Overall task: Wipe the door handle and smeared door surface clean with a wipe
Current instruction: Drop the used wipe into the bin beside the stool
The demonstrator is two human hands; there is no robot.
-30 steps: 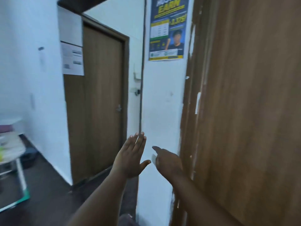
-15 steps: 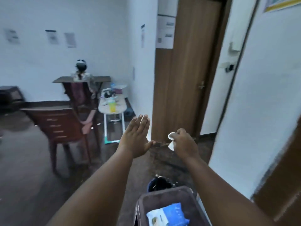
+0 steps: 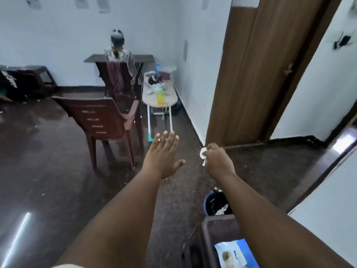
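Note:
My right hand is closed around a crumpled white wipe, held out over the dark floor. My left hand is stretched forward beside it, flat, fingers apart, holding nothing. A brown wooden door stands across the room at the upper right, with a small metal handle on its right edge. Both hands are far from that door. The door I was facing a second ago is out of view.
A blue bin with rubbish sits on the floor under my right forearm. A brown stool at the bottom carries a blue wipes pack. A brown plastic chair, a small round table and a seated person are ahead to the left.
My view has swung left and downward, away from the nearby wooden door toward the room and floor. My right hand keeps the wipe; my left hand stays open.

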